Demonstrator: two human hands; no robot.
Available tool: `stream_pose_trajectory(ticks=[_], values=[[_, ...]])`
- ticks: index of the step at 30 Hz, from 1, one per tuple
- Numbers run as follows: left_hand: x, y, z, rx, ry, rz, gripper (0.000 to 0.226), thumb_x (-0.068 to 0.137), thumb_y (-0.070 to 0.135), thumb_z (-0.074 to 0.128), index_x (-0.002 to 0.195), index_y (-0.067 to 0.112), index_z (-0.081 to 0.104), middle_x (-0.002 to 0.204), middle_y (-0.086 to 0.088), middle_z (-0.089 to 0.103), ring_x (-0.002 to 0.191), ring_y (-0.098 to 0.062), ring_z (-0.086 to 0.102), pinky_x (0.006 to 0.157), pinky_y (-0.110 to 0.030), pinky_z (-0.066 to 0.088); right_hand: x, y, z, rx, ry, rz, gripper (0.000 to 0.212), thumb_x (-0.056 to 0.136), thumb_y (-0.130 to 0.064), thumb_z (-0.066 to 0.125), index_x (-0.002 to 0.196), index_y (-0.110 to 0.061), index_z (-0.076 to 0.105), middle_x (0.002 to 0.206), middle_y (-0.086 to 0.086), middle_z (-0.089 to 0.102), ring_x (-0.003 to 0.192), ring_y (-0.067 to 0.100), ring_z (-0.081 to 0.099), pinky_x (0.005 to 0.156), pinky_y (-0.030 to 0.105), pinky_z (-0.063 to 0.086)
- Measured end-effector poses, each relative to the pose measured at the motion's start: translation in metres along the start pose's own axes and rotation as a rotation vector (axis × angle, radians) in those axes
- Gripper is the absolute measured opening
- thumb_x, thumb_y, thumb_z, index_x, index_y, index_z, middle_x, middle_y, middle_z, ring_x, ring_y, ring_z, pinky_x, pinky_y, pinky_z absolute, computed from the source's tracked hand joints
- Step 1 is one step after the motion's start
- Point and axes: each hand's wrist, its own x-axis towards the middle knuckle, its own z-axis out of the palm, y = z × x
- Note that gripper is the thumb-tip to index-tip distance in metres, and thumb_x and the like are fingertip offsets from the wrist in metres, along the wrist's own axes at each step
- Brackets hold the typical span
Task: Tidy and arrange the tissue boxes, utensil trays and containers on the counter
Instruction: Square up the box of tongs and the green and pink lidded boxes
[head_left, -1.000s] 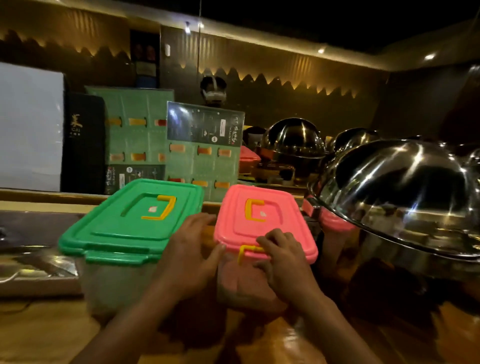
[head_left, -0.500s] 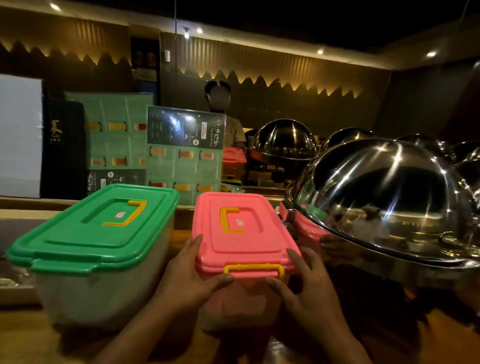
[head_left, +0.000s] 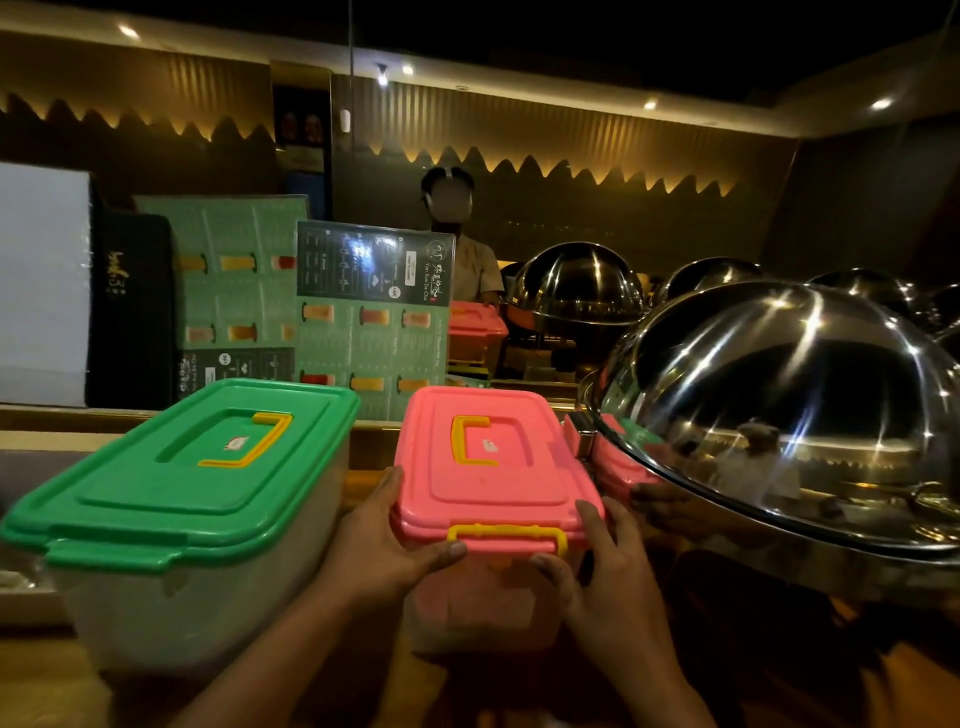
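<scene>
- Dim buffet worktop (head_left: 374, 452) carries lidded containers.
- Left hand (head_left: 382, 551) and right hand (head_left: 605, 582), fingers clasping the pink-lidded container (head_left: 493, 478), likely squaring it beside the green-lidded container (head_left: 182, 483).

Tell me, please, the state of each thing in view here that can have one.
Pink-lidded container: lid on, yellow front latch down, held at its near end by both hands.
Green-lidded container: lid on, top handle folded flat, untouched.
Left hand: grip on the pink lid's near left corner.
Right hand: grip on the near right corner.
Steel dome cover: closed.
Menu card: standing upright.
</scene>
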Motion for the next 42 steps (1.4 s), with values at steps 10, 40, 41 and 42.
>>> stream_pose_trajectory(ticks=[10, 40, 41, 42], values=[[0.007, -0.002, 0.005, 0.009, -0.021, -0.007, 0.096, 0.061, 0.049, 0.092, 0.144, 0.031, 0.046, 0.131, 0.012, 0.067, 0.118, -0.003, 0.064, 0.099, -0.034, 0.055, 0.004, 0.004, 0.000, 0.003, -0.002, 0.046, 0.090, 0.078, -0.081, 0.046, 0.141, -0.017, 0.052, 0.149, 0.015, 0.040, 0.136, 0.034, 0.042, 0.104, 0.046, 0.046], [-0.030, -0.095, -0.281, 0.035, 0.171, -0.396, 0.031, 0.089, 0.033, 0.070, 0.118, 0.035, 0.059, 0.112, -0.003, 0.071, 0.094, -0.020, 0.073, 0.082, -0.049, 0.061, -0.013, -0.239, 0.132, -0.081, -0.203, -0.209, 0.085, 0.076, -0.088, 0.039, 0.133, -0.028, 0.059, 0.151, -0.001, 0.046, 0.137, 0.025, 0.041, 0.114, 0.042, 0.033], [-0.030, -0.095, -0.275, 0.031, 0.166, -0.369, 0.028, 0.091, 0.030, 0.069, 0.114, 0.040, 0.056, 0.108, 0.002, 0.070, 0.092, -0.018, 0.072, 0.079, -0.046, 0.061, -0.013, -0.235, 0.129, -0.101, -0.196, -0.202, 0.082, 0.077, -0.086, 0.041, 0.132, -0.028, 0.060, 0.150, -0.001, 0.048, 0.136, 0.024, 0.042, 0.114, 0.041, 0.033], [-0.030, -0.095, -0.270, 0.053, 0.159, -0.342, 0.030, 0.092, 0.029, 0.069, 0.115, 0.041, 0.054, 0.105, 0.008, 0.069, 0.091, -0.014, 0.071, 0.075, -0.039, 0.060, -0.012, -0.232, 0.126, -0.116, -0.189, -0.193, 0.077, 0.078, -0.083, 0.045, 0.131, -0.028, 0.061, 0.147, -0.001, 0.050, 0.135, 0.024, 0.043, 0.113, 0.041, 0.034]])
